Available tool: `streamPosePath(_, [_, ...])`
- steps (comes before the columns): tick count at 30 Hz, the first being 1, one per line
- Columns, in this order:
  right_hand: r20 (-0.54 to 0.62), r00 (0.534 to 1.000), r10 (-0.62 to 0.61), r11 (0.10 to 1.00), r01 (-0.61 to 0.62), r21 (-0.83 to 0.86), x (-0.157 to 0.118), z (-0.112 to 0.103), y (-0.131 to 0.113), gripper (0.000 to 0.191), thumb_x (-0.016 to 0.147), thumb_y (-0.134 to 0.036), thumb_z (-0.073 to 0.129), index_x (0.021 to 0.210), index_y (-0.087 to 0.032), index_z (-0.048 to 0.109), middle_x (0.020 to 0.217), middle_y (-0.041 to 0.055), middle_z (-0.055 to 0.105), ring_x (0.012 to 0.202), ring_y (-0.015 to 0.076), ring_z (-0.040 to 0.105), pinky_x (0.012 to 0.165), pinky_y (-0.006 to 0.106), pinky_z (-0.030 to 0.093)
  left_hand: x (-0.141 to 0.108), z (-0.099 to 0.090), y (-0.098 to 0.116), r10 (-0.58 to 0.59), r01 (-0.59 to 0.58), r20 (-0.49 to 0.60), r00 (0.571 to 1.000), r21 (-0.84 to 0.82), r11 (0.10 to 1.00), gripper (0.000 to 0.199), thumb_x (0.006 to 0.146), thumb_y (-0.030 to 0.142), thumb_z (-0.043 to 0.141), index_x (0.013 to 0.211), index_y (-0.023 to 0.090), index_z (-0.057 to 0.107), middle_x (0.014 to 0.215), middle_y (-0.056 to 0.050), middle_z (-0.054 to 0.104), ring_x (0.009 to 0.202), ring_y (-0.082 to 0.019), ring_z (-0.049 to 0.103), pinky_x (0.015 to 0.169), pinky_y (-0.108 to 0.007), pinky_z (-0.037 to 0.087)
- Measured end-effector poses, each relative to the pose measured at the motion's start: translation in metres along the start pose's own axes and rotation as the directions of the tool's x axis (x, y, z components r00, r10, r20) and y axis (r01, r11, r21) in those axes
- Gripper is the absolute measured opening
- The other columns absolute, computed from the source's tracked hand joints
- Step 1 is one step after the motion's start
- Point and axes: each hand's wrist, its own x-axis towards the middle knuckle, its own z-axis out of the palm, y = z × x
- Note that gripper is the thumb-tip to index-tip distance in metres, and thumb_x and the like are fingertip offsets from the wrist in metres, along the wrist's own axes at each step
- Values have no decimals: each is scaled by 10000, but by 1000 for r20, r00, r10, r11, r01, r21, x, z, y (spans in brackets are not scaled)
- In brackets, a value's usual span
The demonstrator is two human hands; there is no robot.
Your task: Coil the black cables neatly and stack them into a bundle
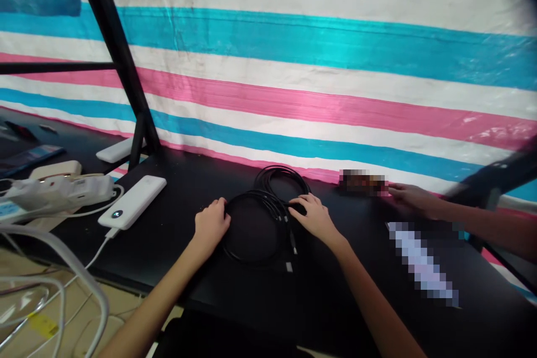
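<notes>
A coiled black cable [255, 194] lies in overlapping loops on the black table [176, 279]. Its metal-tipped plug [294, 249] and a small pale tag [289, 267] show near the lower right of the loops. My left hand [212, 222] is at the left edge of the coil, fingers curled around the strand there. On the other side, my right hand [315, 217] has its thumb and forefinger at the strands where the loops cross. The fingertips' exact grip is partly hidden.
At left are a white power bank [133, 201] with a plugged-in lead, a power strip [62, 193] with chargers, and white cables [79, 268]. Another person's hand [413, 199] touches a blurred object [364, 183] at right. A blurred pale strip [423, 263] lies nearer. Striped sheeting [319, 100] hangs behind.
</notes>
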Motion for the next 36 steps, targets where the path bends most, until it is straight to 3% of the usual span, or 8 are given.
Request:
streamPosePath(7, [91, 991, -94, 996, 94, -1, -4, -3, 10, 496, 779, -550, 603, 1206, -296, 617, 1368, 83, 515, 1375, 353, 289, 1033, 585, 306, 14, -14, -28, -91, 91, -19, 996, 23, 996, 338, 866, 195, 381, 1141, 167, 575, 1147, -142, 645, 978, -302, 644, 762, -407, 500])
streamPosePath(16, [51, 995, -87, 996, 89, -31, -3, 2, 10, 440, 762, -517, 640, 1154, -318, 609, 1300, 34, 571, 1369, 354, 300, 1028, 574, 310, 40, -27, -55, -208, 210, -45, 977, 45, 977, 358, 866, 139, 382, 1168, 143, 574, 1164, -180, 621, 1028, -311, 631, 800, -397, 507])
streamPosePath(25, [23, 997, -74, 995, 76, -61, 0, 8, 13, 395, 761, -484, 646, 1124, -331, 614, 1287, 22, 584, 1365, 348, 316, 1013, 569, 331, 43, -27, -64, -244, 245, -15, 970, 57, 968, 325, 913, 330, 531, 1185, 152, 557, 1155, -93, 611, 982, -207, 615, 832, -416, 523])
streamPosePath(31, [19, 997, -79, 996, 80, -32, 2, 11, 16, 331, 765, -452, 636, 1069, -321, 621, 1286, 22, 585, 1373, 359, 300, 1010, 585, 315, 46, -29, -68, -265, 265, -18, 964, 77, 961, 315, 921, 321, 507, 1178, 145, 555, 1165, -105, 606, 1000, -218, 612, 840, -414, 512])
streamPosePath(36, [6, 996, -94, 994, 94, -60, 2, 14, 20, 332, 769, -460, 626, 1074, -330, 614, 1285, 25, 578, 1372, 354, 307, 1011, 580, 322, 43, -32, -64, -257, 257, -12, 966, 89, 962, 309, 904, 258, 434, 1162, 141, 557, 1178, -171, 612, 1053, -297, 621, 818, -375, 493])
